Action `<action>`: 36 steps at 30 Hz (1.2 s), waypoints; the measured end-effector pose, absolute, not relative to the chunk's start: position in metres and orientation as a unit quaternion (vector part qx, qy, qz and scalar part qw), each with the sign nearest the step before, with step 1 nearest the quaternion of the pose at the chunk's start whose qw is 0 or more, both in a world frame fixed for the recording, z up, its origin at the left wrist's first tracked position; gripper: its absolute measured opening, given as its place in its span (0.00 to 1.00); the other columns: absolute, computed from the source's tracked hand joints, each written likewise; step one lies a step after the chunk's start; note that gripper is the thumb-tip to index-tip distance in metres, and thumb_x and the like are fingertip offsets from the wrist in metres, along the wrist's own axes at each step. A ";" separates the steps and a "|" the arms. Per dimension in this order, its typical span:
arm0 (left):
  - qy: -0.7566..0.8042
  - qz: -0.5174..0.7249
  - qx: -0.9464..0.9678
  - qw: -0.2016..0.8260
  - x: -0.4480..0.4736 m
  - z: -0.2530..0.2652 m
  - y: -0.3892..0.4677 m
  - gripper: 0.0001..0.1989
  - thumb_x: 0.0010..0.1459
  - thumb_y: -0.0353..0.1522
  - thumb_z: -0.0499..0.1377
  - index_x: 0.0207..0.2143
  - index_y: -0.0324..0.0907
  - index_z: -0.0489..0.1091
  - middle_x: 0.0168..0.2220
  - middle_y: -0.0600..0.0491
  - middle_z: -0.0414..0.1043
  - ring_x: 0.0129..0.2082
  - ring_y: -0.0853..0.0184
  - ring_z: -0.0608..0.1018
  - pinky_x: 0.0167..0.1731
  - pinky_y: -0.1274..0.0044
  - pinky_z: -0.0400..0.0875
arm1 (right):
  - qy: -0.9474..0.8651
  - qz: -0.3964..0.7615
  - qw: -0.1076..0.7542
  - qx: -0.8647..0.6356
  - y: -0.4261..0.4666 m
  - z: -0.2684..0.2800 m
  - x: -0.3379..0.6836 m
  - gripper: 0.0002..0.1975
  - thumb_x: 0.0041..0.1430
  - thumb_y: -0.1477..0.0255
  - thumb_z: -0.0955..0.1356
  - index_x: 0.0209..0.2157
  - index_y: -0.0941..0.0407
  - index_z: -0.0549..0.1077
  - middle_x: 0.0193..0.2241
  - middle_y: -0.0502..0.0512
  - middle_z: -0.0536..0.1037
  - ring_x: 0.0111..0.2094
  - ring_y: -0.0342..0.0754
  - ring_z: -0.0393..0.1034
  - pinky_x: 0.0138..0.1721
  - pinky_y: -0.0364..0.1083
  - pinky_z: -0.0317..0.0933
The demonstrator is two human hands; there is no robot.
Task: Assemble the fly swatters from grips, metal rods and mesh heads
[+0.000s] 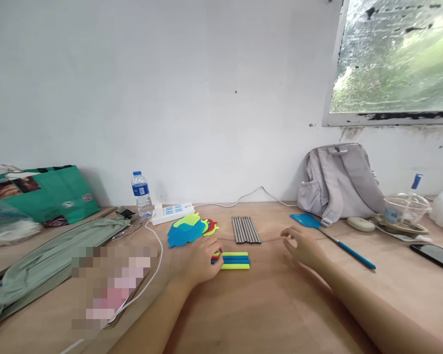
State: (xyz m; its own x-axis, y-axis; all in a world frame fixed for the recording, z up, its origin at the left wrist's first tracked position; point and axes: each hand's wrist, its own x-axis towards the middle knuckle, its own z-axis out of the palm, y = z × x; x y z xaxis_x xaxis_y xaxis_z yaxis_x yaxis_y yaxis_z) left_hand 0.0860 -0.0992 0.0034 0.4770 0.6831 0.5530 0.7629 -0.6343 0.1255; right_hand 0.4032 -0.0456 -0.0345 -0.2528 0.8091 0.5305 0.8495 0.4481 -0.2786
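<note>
My left hand (205, 259) rests over the left ends of several coloured handle tubes (236, 261), yellow, blue and a bit of red, lying side by side on the table. Its fingers curl round those ends and hide them. My right hand (300, 246) hovers right of the tubes, fingers apart and loosely bent, holding nothing. Behind the tubes is a row of thin metal rods (245, 230). Left of the rods lies a pile of leaf-shaped fly swatter heads (187, 232) in blue, yellow and red. A whole blue fly swatter (354, 254) lies beyond my right hand.
A white power strip (173, 212) and water bottle (142, 194) stand by the wall. Its cable runs down the left. A grey-green cloth bag (59, 258) and green bag (59, 196) lie left. At right are a backpack (341, 184), plastic cup (406, 209) and phone (437, 256).
</note>
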 end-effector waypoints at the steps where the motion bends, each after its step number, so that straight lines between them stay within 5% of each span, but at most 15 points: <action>1: -0.416 -0.279 -0.863 0.066 0.090 0.004 -0.102 0.05 0.47 0.26 0.51 0.26 0.41 0.65 0.28 0.53 0.68 0.31 0.67 0.68 0.33 0.75 0.60 | -0.807 -0.016 0.304 -0.506 -0.049 -0.038 0.389 0.10 0.50 0.75 0.60 0.34 0.55 0.69 0.35 0.55 0.71 0.35 0.48 0.66 0.36 0.45 0.58; 8: -0.391 -0.248 -0.885 0.046 0.094 -0.005 -0.099 0.06 0.43 0.24 0.51 0.24 0.41 0.64 0.25 0.54 0.66 0.30 0.67 0.67 0.31 0.76 0.59 | -0.830 0.018 0.247 -0.500 -0.058 -0.054 0.340 0.20 0.52 0.74 0.59 0.48 0.59 0.63 0.43 0.60 0.67 0.42 0.50 0.62 0.42 0.48 0.56; 16: -0.328 -0.190 -0.925 0.027 0.074 0.002 -0.094 0.06 0.38 0.23 0.51 0.21 0.41 0.61 0.23 0.55 0.64 0.27 0.69 0.65 0.29 0.77 0.57 | -0.825 0.015 0.213 -0.523 -0.059 -0.044 0.344 0.18 0.53 0.70 0.60 0.47 0.55 0.65 0.45 0.57 0.67 0.43 0.51 0.60 0.43 0.48 0.53; 27: -0.454 -0.059 -0.889 0.016 0.061 0.020 -0.104 0.01 0.39 0.30 0.55 0.20 0.44 0.65 0.22 0.56 0.68 0.24 0.67 0.69 0.21 0.78 0.54 | -0.797 0.018 0.242 -0.554 -0.049 -0.048 0.357 0.02 0.52 0.74 0.60 0.28 0.56 0.63 0.29 0.55 0.70 0.30 0.47 0.62 0.31 0.44 0.53; 36: -0.492 -0.043 -0.870 -0.012 0.065 0.026 -0.108 0.07 0.39 0.36 0.59 0.25 0.47 0.70 0.27 0.55 0.71 0.29 0.65 0.72 0.27 0.78 0.61 | -0.767 0.167 0.337 -0.520 -0.046 -0.049 0.370 0.03 0.50 0.73 0.61 0.29 0.55 0.60 0.17 0.44 0.66 0.21 0.43 0.60 0.26 0.42 0.52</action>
State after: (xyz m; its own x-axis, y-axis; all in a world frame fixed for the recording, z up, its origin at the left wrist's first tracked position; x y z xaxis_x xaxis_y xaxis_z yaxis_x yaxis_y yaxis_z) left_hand 0.0651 -0.1081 0.0257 0.5124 0.8564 0.0640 0.8544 -0.5159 0.0630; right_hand 0.3703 -0.0462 -0.0492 -0.2320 0.9102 0.3430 0.6860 0.4031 -0.6058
